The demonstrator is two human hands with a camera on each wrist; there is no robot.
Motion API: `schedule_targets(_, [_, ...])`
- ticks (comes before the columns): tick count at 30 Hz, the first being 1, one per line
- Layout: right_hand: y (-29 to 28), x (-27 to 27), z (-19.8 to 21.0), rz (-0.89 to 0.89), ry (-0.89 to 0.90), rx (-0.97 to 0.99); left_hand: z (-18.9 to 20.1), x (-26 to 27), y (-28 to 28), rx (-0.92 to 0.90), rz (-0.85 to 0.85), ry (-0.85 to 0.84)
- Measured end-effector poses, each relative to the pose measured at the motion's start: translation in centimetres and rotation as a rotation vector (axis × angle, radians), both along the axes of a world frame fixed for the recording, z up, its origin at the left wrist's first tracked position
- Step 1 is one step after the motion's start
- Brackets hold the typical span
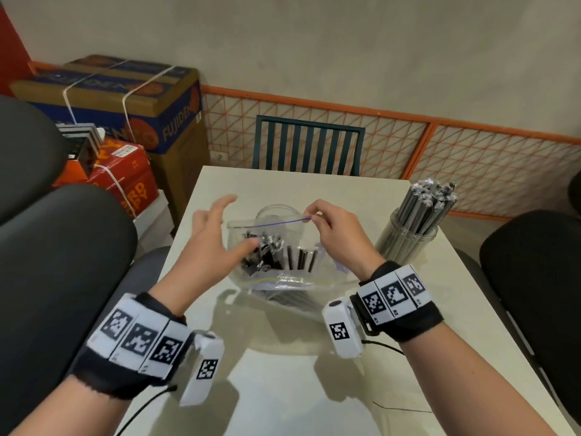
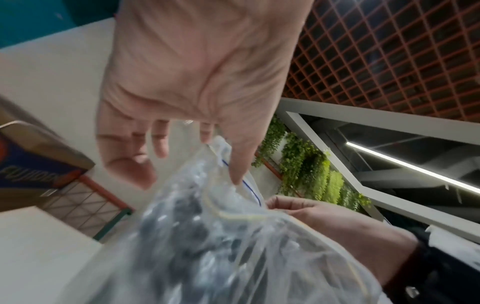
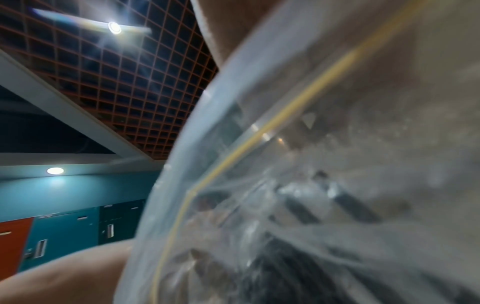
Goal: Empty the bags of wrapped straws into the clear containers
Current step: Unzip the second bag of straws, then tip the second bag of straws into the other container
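- A glossy pale table (image 1: 283, 388) lies nearest.
- Above it, the right hand (image 1: 333, 229) pinches the top edge of a clear bag of wrapped straws (image 1: 276, 256); the left hand (image 1: 210, 243) is spread wide, fingertips by the bag.
- Right of them, a clear container (image 1: 405, 243) holds upright straws.
- Beyond: a dark slatted chair (image 1: 308, 146), stacked cardboard boxes (image 1: 132, 105), orange lattice panels (image 1: 471, 165), and a beige wall.

"fujiden" on the blue cardboard box (image 1: 176, 121); other print unreadable

Café or eatery back area, pale tabletop (image 1: 314, 388), slatted chair (image 1: 308, 146), stacked cardboard boxes (image 1: 132, 99), teal lockers (image 3: 64, 232), grid ceiling (image 3: 124, 82), hanging greenery (image 2: 306, 164)
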State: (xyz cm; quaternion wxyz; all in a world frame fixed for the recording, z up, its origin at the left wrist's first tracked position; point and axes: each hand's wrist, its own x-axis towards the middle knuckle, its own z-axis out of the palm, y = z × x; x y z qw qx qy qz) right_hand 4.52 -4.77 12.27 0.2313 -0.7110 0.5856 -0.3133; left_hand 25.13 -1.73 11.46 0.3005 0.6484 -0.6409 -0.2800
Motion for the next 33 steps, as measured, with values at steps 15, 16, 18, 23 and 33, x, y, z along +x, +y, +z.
schedule_targets(15, [3.7, -1.1, 1.0, -0.408, 0.318, 0.201, -0.2, -1.9, -1.5, 0.471, 0.256, 1.341])
schedule_targets(16, [4.2, -1.4, 0.7, -0.407, 0.241, 0.250, -0.3, -2.1, -1.4, 0.491, 0.285, 1.436])
schedule_targets(18, [5.1, -1.8, 0.1, -0.350, 0.048, 0.380, -0.6, -2.7, -0.9, 0.527, 0.313, 1.513])
schedule_targets(23, [4.4, -1.5, -2.8, -0.260, -0.763, 0.505, -1.7, -2.9, -0.7, 0.665, 0.255, 1.483])
schedule_targets(33, [4.3, -2.4, -4.2, 0.028, -0.687, 0.737, -2.1, -2.1, 0.7, 0.615, -0.023, 1.113])
